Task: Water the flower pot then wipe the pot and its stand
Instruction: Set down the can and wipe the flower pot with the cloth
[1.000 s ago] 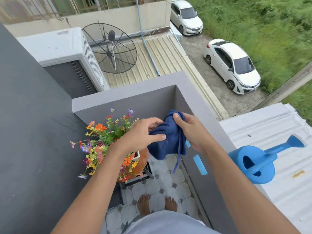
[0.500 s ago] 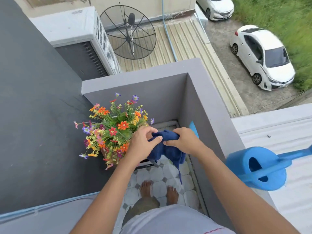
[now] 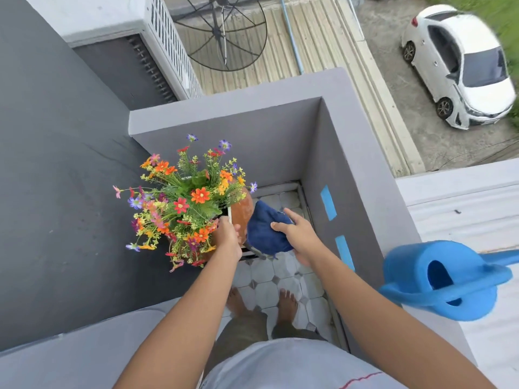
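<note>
While left hand (image 3: 229,234) grips rim, pot (image 3: 242,210) upright.

Tiny balcony: grey parapet walls (image 3: 280,130), pale tiled floor (image 3: 269,279), white car (image 3: 463,66) parked way down below in daylight.

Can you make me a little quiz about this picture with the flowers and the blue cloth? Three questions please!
1. True or false: the blue watering can is standing on the tiled floor.
2. Which hand holds the blue cloth? A) the left hand B) the right hand C) neither
3. Fill in the missing word: the left hand is at the rim of the orange flower ____.

Key
1. False. It sits up on the wall ledge at the right.
2. B. The right hand holds it against the side of the pot.
3. pot
</note>
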Action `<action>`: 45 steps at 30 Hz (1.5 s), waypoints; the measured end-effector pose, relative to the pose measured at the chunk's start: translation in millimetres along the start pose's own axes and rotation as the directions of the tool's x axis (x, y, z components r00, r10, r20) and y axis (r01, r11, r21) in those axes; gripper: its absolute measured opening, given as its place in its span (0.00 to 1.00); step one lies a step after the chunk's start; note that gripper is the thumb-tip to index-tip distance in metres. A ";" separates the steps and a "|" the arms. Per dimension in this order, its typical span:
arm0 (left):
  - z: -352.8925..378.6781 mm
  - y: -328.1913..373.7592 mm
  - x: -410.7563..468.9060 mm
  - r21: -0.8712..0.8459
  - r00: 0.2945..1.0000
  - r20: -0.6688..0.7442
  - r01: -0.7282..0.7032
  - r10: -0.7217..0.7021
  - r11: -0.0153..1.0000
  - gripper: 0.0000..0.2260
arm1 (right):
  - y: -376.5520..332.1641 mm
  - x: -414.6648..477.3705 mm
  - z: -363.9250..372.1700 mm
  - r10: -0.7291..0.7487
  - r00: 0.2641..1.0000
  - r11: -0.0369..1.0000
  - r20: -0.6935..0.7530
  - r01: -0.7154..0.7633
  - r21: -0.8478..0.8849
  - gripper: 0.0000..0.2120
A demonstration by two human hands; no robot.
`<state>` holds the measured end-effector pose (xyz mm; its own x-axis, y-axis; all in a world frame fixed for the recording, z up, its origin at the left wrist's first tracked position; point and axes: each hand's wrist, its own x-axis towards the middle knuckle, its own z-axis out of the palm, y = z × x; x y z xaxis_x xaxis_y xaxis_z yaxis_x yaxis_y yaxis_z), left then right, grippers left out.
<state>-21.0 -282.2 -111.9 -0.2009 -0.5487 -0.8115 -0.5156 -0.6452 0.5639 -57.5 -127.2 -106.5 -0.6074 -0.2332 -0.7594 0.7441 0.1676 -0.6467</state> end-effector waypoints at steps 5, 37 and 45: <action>0.3 -8.3 20.3 -0.061 0.995 -0.096 0.006 -0.012 0.998 0.12 | 1.2 3.4 9.6 -0.040 0.998 0.998 0.047 0.038 0.042 0.18; -27.5 63.2 -106.3 0.059 0.927 0.240 -0.311 0.289 0.949 0.10 | -63.4 -37.6 48.0 -0.791 0.612 0.609 0.002 0.787 -0.102 0.23; -41.2 95.8 -148.9 0.012 0.883 0.369 -0.315 0.289 0.949 0.14 | -108.4 -17.8 41.8 -0.754 0.619 0.655 -0.218 0.734 -0.181 0.19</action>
<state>-6.1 -284.2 69.3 -0.6338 -0.4746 -0.6107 -0.4357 -0.4333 0.7889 -115.7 -181.3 -19.9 -0.9980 -0.0624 0.0017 -0.0087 0.1120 -0.9937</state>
